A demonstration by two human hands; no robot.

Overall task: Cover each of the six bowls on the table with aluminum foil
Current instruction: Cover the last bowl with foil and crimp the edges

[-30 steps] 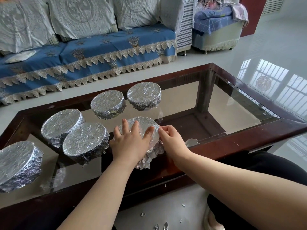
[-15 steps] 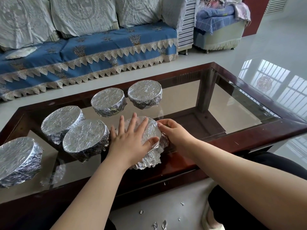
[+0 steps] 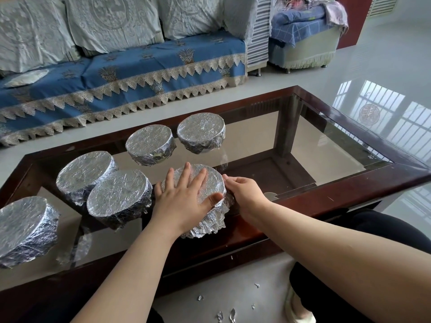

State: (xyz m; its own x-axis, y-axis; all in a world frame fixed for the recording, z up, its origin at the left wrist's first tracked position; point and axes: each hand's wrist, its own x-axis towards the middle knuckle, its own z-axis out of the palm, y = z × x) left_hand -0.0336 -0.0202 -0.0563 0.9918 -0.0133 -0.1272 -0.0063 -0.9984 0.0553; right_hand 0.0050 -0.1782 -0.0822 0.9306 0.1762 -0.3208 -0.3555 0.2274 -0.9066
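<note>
Several foil-covered bowls stand on the glass table (image 3: pixel 326 145). The nearest bowl (image 3: pixel 211 180) sits at the table's front edge, its foil skirt (image 3: pixel 207 226) crumpled and hanging loose at the front. My left hand (image 3: pixel 184 201) lies flat on its foil top, fingers spread, thumb along the near rim. My right hand (image 3: pixel 245 194) curls round the bowl's right side and presses the foil there. Other covered bowls stand at the far left (image 3: pixel 23 227), left of centre (image 3: pixel 119 197), behind it (image 3: pixel 85 171) and at the back (image 3: pixel 149 144), (image 3: pixel 200 131).
The table has a dark wooden frame (image 3: pixel 326 199) and a lower shelf seen through the glass. Small foil scraps (image 3: pixel 224 315) lie on the floor in front. A blue-covered sofa (image 3: pixel 116 73) stands beyond the table. My dark-clothed knee (image 3: pixel 384 227) is at the right.
My left hand has slid forward onto the bowl's top and spread flat. My right hand moved from the top rim to wrap round the right side.
</note>
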